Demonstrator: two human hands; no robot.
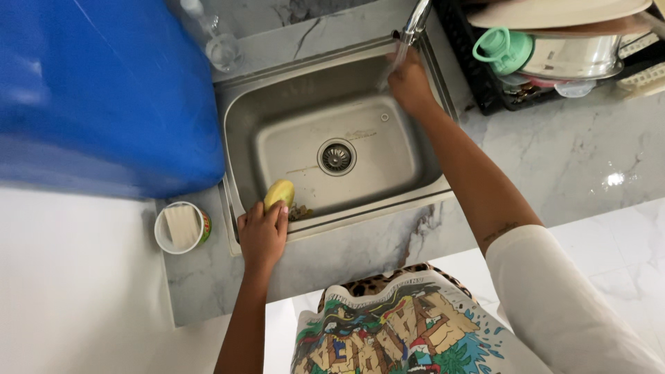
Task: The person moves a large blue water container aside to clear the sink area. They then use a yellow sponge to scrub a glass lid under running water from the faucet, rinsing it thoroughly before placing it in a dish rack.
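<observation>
brushed matt steel sink (242, 131), glossy veined marble counter (582, 159), smooth blue plastic barrel (97, 90), shiny metal tap (415, 21)
</observation>
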